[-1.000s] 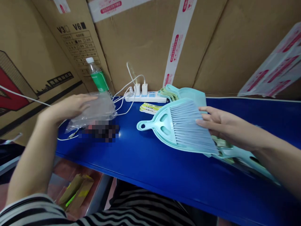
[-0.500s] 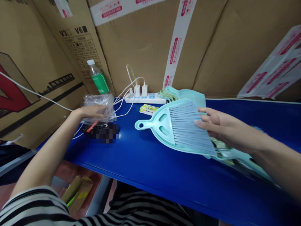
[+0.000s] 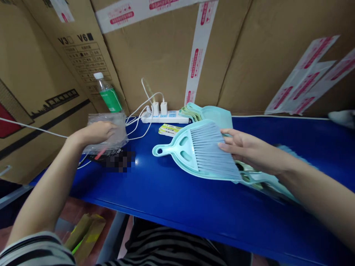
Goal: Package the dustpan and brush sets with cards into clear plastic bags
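Observation:
My right hand (image 3: 240, 147) grips a light-blue dustpan (image 3: 177, 150) and the grey-blue bristles of a brush (image 3: 213, 149) laid over it, thumb on the bristles. The dustpan's looped handle points left, and the pair is tilted over the blue table. To the left, my left hand (image 3: 97, 133) lies over a pile of clear plastic bags (image 3: 118, 129). Its fingers are bent down onto the top bag and seem to pinch it; the fingertips are partly hidden. A dark item with a blurred patch (image 3: 119, 160) lies just in front of the bags.
Nested dustpans (image 3: 216, 114) lie behind, and more brushes (image 3: 266, 179) lie beneath my right forearm. A white power strip (image 3: 166, 118) with plugs and cables stands near yellow-green packets (image 3: 169, 129). A green-labelled bottle (image 3: 109, 96) leans by the cardboard wall (image 3: 161, 48).
The view has shifted slightly to the right. Under my left hand the plastic bags look flatter and more spread out. My right hand keeps its hold on the dustpan and brush.

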Tool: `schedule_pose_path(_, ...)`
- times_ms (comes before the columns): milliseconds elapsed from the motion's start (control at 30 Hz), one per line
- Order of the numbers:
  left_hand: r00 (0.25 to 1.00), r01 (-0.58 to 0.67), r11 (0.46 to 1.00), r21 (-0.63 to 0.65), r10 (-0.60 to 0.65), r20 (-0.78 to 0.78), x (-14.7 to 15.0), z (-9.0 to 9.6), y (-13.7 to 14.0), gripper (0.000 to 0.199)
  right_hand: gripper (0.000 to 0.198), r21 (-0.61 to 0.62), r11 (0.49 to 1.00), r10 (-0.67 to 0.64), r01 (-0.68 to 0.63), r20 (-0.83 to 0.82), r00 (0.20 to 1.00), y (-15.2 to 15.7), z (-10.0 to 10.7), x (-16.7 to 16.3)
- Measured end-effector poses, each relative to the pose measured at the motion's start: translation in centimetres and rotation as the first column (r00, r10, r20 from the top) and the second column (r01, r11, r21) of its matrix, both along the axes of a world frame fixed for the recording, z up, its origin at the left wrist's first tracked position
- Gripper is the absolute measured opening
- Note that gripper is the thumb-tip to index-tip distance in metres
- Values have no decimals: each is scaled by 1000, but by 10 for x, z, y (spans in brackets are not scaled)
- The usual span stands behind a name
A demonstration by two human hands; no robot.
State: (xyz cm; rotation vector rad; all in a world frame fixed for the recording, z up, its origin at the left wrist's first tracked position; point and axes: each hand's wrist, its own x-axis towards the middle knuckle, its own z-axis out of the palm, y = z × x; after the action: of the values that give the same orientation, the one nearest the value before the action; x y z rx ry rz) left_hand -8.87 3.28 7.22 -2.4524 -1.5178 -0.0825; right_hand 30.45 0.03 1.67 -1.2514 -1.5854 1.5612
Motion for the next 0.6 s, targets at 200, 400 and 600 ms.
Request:
schedule_pose_path(200,987,133,983,-128,-143,-77,36,-7,-13,43,68,1,1000,31,-31,8,999,1,-1,1)
schedule_pose_path(400,926,374,898,-231,-378,29,89,-28,-30,61,73,-37,998,47,-47,0,999,0,0,3)
schedule_pose_path(600,909,416,889,-192,-398,125,112,-39,-33,26,66,-19,993,114,-114,-3,993,5,3,13)
